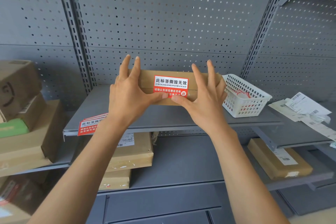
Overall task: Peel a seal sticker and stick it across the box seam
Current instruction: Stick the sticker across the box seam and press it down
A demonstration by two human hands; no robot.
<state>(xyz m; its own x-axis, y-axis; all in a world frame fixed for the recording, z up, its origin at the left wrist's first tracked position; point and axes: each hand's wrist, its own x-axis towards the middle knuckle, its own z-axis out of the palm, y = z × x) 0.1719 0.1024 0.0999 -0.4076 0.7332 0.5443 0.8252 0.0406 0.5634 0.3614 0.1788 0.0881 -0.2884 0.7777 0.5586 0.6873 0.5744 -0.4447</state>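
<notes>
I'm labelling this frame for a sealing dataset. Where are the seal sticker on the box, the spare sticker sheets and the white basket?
seal sticker (171, 82): head view, on its white upper band.
spare sticker sheets (88, 126): head view, on the top sheet's red part.
white basket (244, 109): head view, on its front wall.

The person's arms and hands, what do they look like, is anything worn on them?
Both forearms are bare with no sleeves showing. The left hand and right hand wear no gloves, and no rings, watch or bracelets are visible. The fingernails are short and unpainted.
</notes>
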